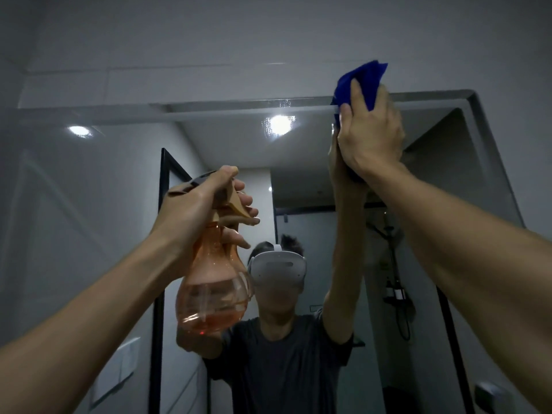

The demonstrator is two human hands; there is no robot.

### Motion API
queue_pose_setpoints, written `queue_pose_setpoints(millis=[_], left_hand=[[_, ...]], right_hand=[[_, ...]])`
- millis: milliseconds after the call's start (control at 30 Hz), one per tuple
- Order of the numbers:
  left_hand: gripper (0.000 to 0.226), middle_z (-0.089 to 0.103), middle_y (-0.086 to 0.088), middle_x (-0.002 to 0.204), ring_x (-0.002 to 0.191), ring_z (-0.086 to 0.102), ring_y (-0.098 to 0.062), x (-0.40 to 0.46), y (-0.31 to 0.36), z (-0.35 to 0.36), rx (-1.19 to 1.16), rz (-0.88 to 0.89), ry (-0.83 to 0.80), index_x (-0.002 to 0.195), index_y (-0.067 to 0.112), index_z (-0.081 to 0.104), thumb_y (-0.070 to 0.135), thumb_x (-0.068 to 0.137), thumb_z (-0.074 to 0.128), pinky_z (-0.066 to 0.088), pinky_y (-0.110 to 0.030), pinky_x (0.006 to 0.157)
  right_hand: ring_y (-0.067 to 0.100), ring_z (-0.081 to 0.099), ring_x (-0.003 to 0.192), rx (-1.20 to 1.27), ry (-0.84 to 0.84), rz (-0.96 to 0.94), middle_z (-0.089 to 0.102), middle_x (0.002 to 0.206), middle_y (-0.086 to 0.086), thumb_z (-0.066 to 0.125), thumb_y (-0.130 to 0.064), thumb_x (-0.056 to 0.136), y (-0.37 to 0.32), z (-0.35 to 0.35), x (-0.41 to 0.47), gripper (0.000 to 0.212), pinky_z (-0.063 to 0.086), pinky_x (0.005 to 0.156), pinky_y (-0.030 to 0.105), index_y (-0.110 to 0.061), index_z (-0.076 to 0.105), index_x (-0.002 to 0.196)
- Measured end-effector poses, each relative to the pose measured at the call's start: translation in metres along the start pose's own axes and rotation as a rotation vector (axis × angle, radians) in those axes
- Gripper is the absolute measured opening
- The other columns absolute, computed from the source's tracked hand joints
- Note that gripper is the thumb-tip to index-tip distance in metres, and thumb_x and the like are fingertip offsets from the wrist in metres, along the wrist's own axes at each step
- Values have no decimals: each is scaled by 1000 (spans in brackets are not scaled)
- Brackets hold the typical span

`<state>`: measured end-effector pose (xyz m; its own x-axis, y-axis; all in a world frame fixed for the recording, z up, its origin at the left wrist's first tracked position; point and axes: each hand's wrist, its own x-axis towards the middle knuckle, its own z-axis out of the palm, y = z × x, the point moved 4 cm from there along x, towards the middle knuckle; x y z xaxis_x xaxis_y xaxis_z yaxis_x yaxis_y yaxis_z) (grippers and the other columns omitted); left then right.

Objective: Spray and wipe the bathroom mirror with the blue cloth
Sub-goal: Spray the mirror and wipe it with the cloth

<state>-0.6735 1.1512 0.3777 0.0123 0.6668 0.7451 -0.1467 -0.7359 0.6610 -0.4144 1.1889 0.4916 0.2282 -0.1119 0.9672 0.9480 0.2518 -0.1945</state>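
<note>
While reaching up from the lower left of the frame, gripping a translucent orange pear-shaped plastic spray bottle [212, 297] by its neck with the left hand [195, 215], fingers curled closed around the tan trigger head, thumb lying over the top. Holding the bottle upright at centre-left, partly filled with clear liquid, in front of the large frameless bathroom mirror [119, 174] but whether touching the glass cannot be told. Showing, in the glass at centre, a reflected person in a dark t-shirt and white headset, with two ceiling lights glaring above. Pressing, at the upper right of the frame, a bunched deep-blue cloth [363, 82] flat against the mirror's top edge with the right hand [372, 135], fingers spread over the fabric and pinning it, cloth poking out above the fingertips onto the grey wall.
</note>
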Motion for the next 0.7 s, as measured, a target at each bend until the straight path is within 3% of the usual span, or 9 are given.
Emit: queue_pose_setpoints(millis=[100,233,433,533,700], left_hand=[[34,76,-14,97,81,76,-26,3,4,-1,-10,12,-11,107,9,67,39,92,61,56,-28,45],[32,76,-8,93,85,76,-23,3,12,-5,7,29,-10,107,13,66,41,94,57,58,-36,67],[32,77,-5,91,81,77,-18,-3,17,-8,37,29,18,107,13,66,41,96,56,60,-28,57],[32,76,-7,92,80,77,-19,-7,17,-4,27,4,3,108,12,66,40,96,56,57,-25,50],[33,76,-8,93,81,77,-20,-3,15,-5,31,11,-1,108,11,67,40,95,57,57,-26,51]], right_hand=[[32,42,129,3,-42,-151,37,151,10,32,-47,104,-40,7,-15,51,36,107,46,-30,32,152],[29,42,134,-50,-130,-491,39,151,11,30,-46,103,-73,15,-65,51,28,117,48,-29,37,150],[30,39,141,-42,-265,-788,41,153,16,42,-43,102,-32,-7,-148,50,26,118,52,-26,43,148],[32,44,137,-17,-215,-699,45,149,18,43,-41,101,-3,-14,-143,48,31,116,52,-23,48,146],[39,44,127,-64,-108,-258,42,148,18,33,-44,104,41,-22,-69,51,38,108,55,-26,37,151]])
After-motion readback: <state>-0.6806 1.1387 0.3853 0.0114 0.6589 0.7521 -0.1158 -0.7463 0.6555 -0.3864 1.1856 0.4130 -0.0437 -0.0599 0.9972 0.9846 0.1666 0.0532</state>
